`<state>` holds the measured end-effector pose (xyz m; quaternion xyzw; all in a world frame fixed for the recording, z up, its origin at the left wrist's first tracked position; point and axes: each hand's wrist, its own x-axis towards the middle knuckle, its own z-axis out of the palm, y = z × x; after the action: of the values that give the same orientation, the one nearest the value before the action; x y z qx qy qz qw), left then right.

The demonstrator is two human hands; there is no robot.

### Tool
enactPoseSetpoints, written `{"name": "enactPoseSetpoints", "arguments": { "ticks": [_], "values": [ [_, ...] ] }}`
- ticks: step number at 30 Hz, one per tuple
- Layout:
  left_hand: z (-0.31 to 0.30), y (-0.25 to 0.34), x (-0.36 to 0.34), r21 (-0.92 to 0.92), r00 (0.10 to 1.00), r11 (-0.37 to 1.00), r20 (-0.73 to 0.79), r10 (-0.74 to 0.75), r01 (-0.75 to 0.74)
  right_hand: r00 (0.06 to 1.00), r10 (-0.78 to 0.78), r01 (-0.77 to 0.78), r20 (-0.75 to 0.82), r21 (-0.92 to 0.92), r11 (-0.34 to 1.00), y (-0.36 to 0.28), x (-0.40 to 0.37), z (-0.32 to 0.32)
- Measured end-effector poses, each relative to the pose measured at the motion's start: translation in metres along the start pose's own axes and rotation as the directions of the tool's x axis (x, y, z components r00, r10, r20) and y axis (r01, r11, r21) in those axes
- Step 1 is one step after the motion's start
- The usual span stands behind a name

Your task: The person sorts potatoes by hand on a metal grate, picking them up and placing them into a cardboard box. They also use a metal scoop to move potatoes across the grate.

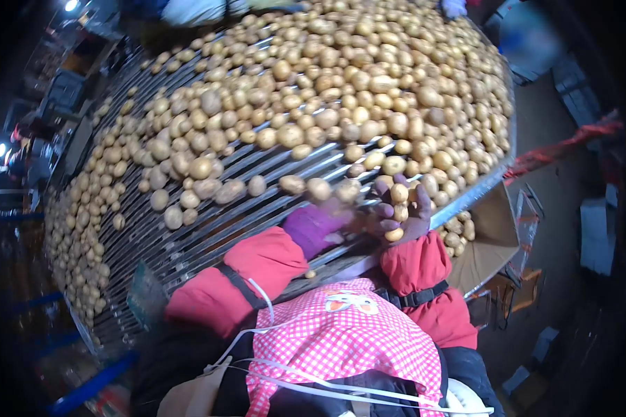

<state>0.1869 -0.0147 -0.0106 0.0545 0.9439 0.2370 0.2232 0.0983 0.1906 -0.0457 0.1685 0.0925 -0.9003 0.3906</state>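
Observation:
My left hand point(314, 228), in a purple glove, reaches over the metal bars of the slatted table point(264, 177). Its fingers are smeared by motion, close to a potato point(347, 190) on the bars, and I cannot make out whether they grip anything. Near the table's right edge, my right hand point(416, 221), in a dark stained glove, is curled palm up around several small potatoes point(399, 194). A heap of potatoes point(368, 83) lies just beyond both hands.
A metal rim point(466, 206) borders the table on the right. Below it, a cardboard box point(495, 229) holds more potatoes. Red wrapping point(563, 147) stretches off to the right. Another gloved hand point(454, 7) shows at the far edge. Potatoes point(83, 236) also line the left side.

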Motion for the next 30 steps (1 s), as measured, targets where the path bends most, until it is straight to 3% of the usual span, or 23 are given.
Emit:
{"name": "enactPoseSetpoints", "arguments": {
  "ticks": [1, 2, 4, 6, 7, 8, 10, 11, 13, 14, 16, 17, 19, 21, 22, 23, 24, 25, 27, 29, 30],
  "values": [
    [0.024, -0.018, 0.005, 0.011, 0.974, 0.986, -0.153, 0.165, -0.166, 1.0, -0.005, 0.005, 0.014, 0.038, 0.999, -0.005, -0.011, -0.004],
    [0.048, -0.036, 0.013, 0.007, 0.948, 0.975, -0.233, 0.216, -0.221, 0.999, -0.031, 0.029, 0.031, 0.069, 0.997, -0.008, -0.021, -0.006],
    [0.036, -0.019, 0.014, 0.074, 0.93, 0.972, -0.283, 0.236, -0.224, 0.974, -0.208, 0.201, -0.09, -0.078, 0.977, -0.024, -0.043, -0.013],
    [0.034, -0.012, 0.018, -0.047, 0.941, 0.987, -0.311, 0.134, -0.156, 0.928, -0.322, 0.312, -0.187, -0.082, 0.946, -0.054, -0.063, -0.037],
    [0.032, -0.008, 0.018, -0.076, 0.93, 0.986, -0.351, 0.11, -0.145, 0.953, -0.298, 0.289, 0.047, 0.144, 0.947, -0.071, -0.076, -0.046],
    [0.031, -0.006, 0.017, -0.087, 0.903, 0.98, -0.409, 0.131, -0.181, 0.935, -0.346, 0.353, -0.082, 0.088, 0.932, -0.092, -0.098, -0.031],
    [0.042, -0.016, 0.018, -0.342, 0.915, 0.92, -0.4, 0.042, -0.191, 0.803, -0.544, 0.56, -0.244, -0.005, 0.829, -0.132, -0.13, -0.027],
    [0.041, -0.016, 0.019, -0.592, 0.941, 0.795, -0.327, -0.085, -0.133, 0.724, -0.638, 0.647, -0.26, -0.062, 0.76, -0.154, -0.144, -0.031],
    [0.038, -0.012, 0.018, -0.932, 0.956, 0.363, -0.088, -0.279, 0.021, 0.591, -0.751, 0.758, -0.294, -0.115, 0.642, -0.201, -0.171, -0.04],
    [0.034, -0.006, 0.02, -0.964, 0.956, 0.266, -0.091, -0.28, -0.014, 0.544, -0.778, 0.793, -0.314, -0.11, 0.599, -0.228, -0.182, -0.044],
    [0.027, 0.009, 0.029, -0.994, 0.958, 0.061, -0.099, -0.27, -0.086, 0.57, -0.723, 0.77, -0.389, -0.053, 0.635, -0.29, -0.209, -0.051],
    [0.022, 0.021, 0.031, -0.985, 0.964, 0.124, -0.143, -0.224, -0.118, 0.351, -0.819, 0.858, -0.455, -0.193, 0.475, -0.327, -0.208, -0.072],
    [0.008, 0.06, 0.037, -0.991, 0.976, 0.028, -0.135, -0.171, -0.132, 0.115, -0.851, 0.894, -0.512, -0.32, 0.313, -0.364, -0.22, -0.101],
    [0.0, 0.089, 0.036, -0.994, 0.977, 0.012, -0.11, -0.184, -0.11, 0.143, -0.812, 0.897, -0.565, -0.273, 0.348, -0.378, -0.237, -0.111],
    [0.007, 0.099, 0.047, -0.828, 0.908, 0.411, -0.42, -0.003, -0.382, 0.168, -0.788, 0.894, -0.592, -0.245, 0.375, -0.38, -0.238, -0.114],
    [0.006, 0.104, 0.054, -0.77, 0.911, 0.514, -0.408, 0.059, -0.378, 0.207, -0.756, 0.884, -0.62, -0.212, 0.416, -0.376, -0.228, -0.116],
    [0.002, 0.113, 0.061, -0.74, 0.92, 0.561, -0.376, 0.112, -0.371, 0.342, -0.759, 0.825, -0.554, -0.21, 0.525, -0.353, -0.219, -0.105],
    [0.001, 0.118, 0.065, -0.785, 0.946, 0.533, -0.299, 0.121, -0.316, 0.47, -0.744, 0.748, -0.474, -0.233, 0.621, -0.329, -0.209, -0.094],
    [0.002, 0.136, 0.069, -0.851, 0.968, 0.463, -0.201, 0.148, -0.247, 0.699, -0.714, 0.613, -0.04, -0.482, 0.626, -0.265, -0.187, -0.084],
    [-0.003, 0.161, 0.073, -0.873, 0.973, 0.436, -0.16, 0.164, -0.217, 0.877, -0.441, 0.138, -0.192, -0.779, 0.612, -0.204, -0.16, -0.026],
    [-0.004, 0.179, 0.074, -0.977, 0.987, 0.184, -0.082, 0.138, -0.107, 0.895, -0.442, 0.271, -0.063, -0.71, 0.65, -0.164, -0.161, -0.008]
  ]
}}
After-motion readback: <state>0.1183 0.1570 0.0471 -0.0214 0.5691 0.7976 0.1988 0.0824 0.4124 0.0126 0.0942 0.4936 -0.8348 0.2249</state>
